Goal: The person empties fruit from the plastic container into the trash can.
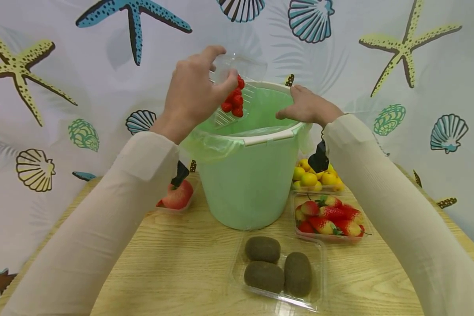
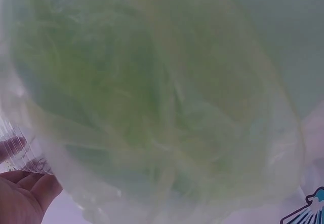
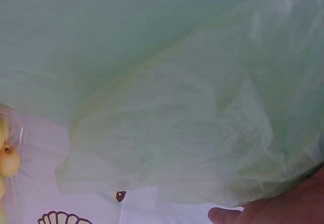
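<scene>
My left hand (image 1: 195, 85) holds a clear plastic tray (image 1: 246, 66) by its edge, with the thumb across it. Tilted steeply over the mouth of a green bucket (image 1: 246, 184), the tray carries a cluster of small red fruits (image 1: 234, 103). A thin pale-green bag (image 1: 217, 147) lines the bucket and folds over its white rim (image 1: 268, 137). At the rim's right side my right hand (image 1: 310, 105) rests with its fingers and thumb extended. The left wrist view is mostly filled by the bag (image 2: 167, 92), with the left hand (image 2: 23, 198) at lower left.
In front of the bucket, a clear tray holds dark brown kiwifruit (image 1: 264, 276). To the right stand trays of strawberries (image 1: 332, 215) and small yellow fruits (image 1: 320, 177). A red apple-like fruit (image 1: 178, 195) sits in a tray at left. A patterned cloth (image 1: 102, 79) hangs behind.
</scene>
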Available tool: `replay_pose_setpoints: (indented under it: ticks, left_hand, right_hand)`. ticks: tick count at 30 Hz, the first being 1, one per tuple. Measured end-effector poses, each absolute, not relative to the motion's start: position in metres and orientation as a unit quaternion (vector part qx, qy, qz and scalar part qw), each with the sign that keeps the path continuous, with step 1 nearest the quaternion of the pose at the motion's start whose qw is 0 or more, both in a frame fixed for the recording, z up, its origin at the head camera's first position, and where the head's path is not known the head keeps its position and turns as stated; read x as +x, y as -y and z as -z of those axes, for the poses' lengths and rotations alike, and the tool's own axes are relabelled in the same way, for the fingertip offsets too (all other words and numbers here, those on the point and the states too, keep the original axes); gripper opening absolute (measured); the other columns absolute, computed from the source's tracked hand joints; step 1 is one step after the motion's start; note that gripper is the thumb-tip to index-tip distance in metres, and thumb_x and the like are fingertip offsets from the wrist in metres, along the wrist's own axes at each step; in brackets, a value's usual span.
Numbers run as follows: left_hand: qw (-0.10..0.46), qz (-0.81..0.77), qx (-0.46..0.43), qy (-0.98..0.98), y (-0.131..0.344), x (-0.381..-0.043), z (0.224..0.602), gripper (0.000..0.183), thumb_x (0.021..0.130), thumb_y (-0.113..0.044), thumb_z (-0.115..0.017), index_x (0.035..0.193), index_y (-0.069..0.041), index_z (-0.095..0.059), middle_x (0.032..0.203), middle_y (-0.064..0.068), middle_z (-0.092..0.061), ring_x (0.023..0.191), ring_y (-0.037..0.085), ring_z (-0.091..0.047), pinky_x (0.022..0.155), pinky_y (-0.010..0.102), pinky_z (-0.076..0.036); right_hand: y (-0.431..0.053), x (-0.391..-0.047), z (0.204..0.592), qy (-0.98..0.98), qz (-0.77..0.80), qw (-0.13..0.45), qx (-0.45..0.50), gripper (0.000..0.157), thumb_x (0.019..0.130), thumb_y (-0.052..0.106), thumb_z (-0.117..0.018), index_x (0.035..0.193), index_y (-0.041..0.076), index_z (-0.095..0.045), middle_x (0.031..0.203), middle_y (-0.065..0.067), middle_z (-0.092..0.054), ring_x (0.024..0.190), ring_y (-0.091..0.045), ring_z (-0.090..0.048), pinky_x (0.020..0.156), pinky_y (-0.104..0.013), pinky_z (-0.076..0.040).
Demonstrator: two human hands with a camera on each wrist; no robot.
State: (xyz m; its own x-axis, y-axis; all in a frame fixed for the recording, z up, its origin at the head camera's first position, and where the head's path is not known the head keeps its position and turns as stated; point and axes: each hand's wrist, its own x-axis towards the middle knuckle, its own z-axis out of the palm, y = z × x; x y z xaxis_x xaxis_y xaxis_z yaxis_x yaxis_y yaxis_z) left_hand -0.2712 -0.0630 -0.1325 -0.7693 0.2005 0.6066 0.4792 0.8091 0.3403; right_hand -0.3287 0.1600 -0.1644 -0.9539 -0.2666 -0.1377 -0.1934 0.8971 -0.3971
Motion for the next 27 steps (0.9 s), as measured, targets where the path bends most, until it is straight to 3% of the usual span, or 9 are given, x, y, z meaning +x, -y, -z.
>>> replay_pose_setpoints:
  ticks: [11,18,27]
  left_hand:
    - [0.317,0.199,-0.223,0.9,0.0613,-0.2661,0.1335,0.049,0.088,-0.039,-0.046,0.13,-0.013,-0.046,0.116,0.011,-0.058,0.087,0.022,-0.053,0.078,0.032,-0.047]
    - [0.332,0.185,-0.232,0.895,0.0616,-0.2641,0.1312,0.049,0.088,-0.038,-0.047,0.129,-0.012,-0.047,0.119,0.012,-0.056,0.099,0.026,-0.055,0.085,0.036,-0.045]
    - [0.324,0.19,-0.229,0.898,0.0617,-0.2627,0.1308,0.049,0.087,-0.038,-0.048,0.129,-0.013,-0.047,0.118,0.011,-0.057,0.096,0.024,-0.054,0.083,0.035,-0.046]
  right_hand:
    - [-0.159,-0.3268,0.1641,-0.97,0.191,0.095,-0.119,0.086,0.087,0.039,-0.046,0.142,0.003,0.011,0.149,-0.011,0.014,0.137,-0.027,0.007,0.11,-0.043,-0.006]
    - [-0.1598,-0.3262,0.1628,-0.97,0.187,0.098,-0.119,0.086,0.088,0.041,-0.045,0.141,0.005,0.012,0.148,-0.01,0.016,0.137,-0.027,0.009,0.11,-0.044,-0.005]
    - [-0.1595,-0.3257,0.1637,-0.969,0.191,0.102,-0.116,0.087,0.087,0.041,-0.045,0.141,0.005,0.013,0.148,-0.01,0.016,0.137,-0.027,0.01,0.11,-0.045,-0.005]
